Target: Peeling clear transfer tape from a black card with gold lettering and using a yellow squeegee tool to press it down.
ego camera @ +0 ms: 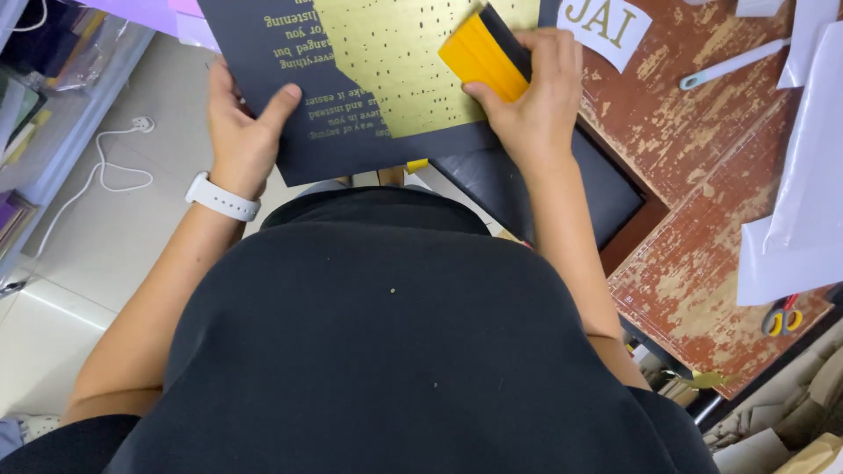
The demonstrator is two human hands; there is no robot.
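Observation:
My left hand [241,132] grips the lower left edge of a dark navy card [263,44] printed with gold lettering, thumb lying on its face. A gold foil sheet [395,61] dotted with small holes covers the card's right part. My right hand [536,88] is shut on a yellow squeegee [483,57] with a black edge, pressed flat against the foil. A white watch sits on my left wrist [221,197]. My black top fills the lower middle of the view.
A worn red-brown table [694,158] stands to the right with white sheets [808,158], a white lettered label [606,22], a pale tool [733,63] and scissors with red-yellow handles [781,318]. A black stool seat [527,189] is beneath. A white cable [105,167] lies on the floor at left.

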